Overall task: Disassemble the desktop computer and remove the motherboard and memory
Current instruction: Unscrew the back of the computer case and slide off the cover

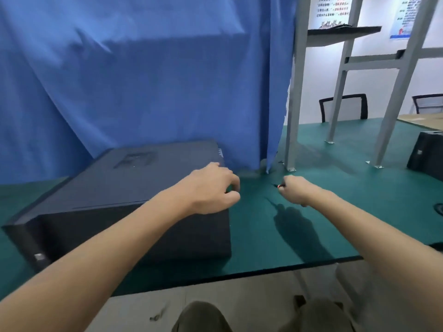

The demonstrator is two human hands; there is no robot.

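A black desktop computer case (124, 188) lies on its side on the green table mat (323, 200), its side panel closed and facing up. My left hand (213, 188) rests on the case's right edge with its fingers curled over that edge. To the right of the case, my right hand (294, 190) is held above the mat and grips a small tool (279, 185) with a red and dark tip, likely a screwdriver. The inside of the case is hidden.
A blue cloth (143, 80) hangs behind the case. Grey metal frame legs (292, 116) stand on the mat at the back right. A second black box (426, 156) sits at the right edge. Chairs (345, 106) stand beyond the table. The table's front edge runs just below the case.
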